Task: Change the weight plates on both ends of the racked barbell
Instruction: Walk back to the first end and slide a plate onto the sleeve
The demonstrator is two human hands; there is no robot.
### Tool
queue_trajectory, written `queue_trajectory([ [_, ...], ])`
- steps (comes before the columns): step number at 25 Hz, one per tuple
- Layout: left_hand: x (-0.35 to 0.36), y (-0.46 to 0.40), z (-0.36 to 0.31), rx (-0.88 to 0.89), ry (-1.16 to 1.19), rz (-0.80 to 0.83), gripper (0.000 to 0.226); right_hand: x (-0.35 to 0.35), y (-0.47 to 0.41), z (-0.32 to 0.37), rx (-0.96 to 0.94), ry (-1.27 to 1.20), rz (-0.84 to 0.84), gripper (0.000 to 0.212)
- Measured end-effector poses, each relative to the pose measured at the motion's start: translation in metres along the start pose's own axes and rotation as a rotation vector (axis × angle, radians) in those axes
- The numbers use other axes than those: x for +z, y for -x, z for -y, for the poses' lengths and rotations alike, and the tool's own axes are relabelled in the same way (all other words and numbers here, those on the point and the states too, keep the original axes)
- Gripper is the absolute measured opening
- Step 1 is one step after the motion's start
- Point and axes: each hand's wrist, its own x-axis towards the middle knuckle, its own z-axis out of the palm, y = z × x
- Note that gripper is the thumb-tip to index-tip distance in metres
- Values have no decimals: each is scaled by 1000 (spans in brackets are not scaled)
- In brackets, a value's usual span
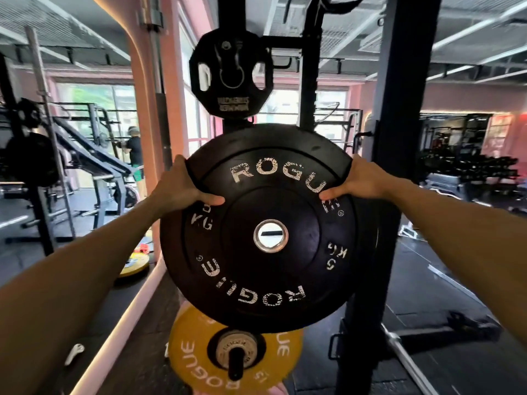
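Both hands, left hand (182,186) and right hand (359,181), grip black plate (256,280), seemingly unmounted

1. Setting: commercial gym.
2. Evidence: black steel rack upright (390,172); ROGUE bumper plates, black (265,240) and yellow (196,352); dumbbell rack (467,166); plate-loaded machines (85,166); rubber floor (445,303).

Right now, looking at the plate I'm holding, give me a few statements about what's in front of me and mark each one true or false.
1. Both hands, left hand and right hand, grip the black plate. True.
2. The black plate's centre hole has a peg through it. False: it is empty.
3. A yellow plate sits below the black plate. True.
4. The black plate reads 25 KG. False: it reads 5 KG.
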Motion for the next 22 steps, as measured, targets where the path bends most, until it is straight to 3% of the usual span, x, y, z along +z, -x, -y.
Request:
queue_trajectory([
  [4, 48, 17, -57, 36, 23, 45, 104, -58, 75, -31, 31, -16, 7, 56],
  [6, 76, 24, -89, 65, 62, 86, 102, -86, 105, -54, 37, 9, -9, 62],
  [10, 126, 31, -149, 99, 139, 194, 105, -137, 144, -109, 178, 111, -76, 98],
  [12, 157, 27, -181, 131, 150, 227, 105, -162, 161, -140, 248, 128, -103, 106],
  [16, 231, 12, -240, 198, 259, 264, 74, -201, 179, -204, 337, 152, -157, 114],
  [18, 265, -2, -258, 210, 287, 317, 85, -215, 181, -233, 342, 170, -148, 102],
  [20, 294, -13, -276, 241, 276, 336, 108, -231, 177, -263, 341, 195, -155, 101],
  [22, 320, -27, -289, 264, 245, 345, 116, -244, 174, -292, 343, 183, -142, 97],
])
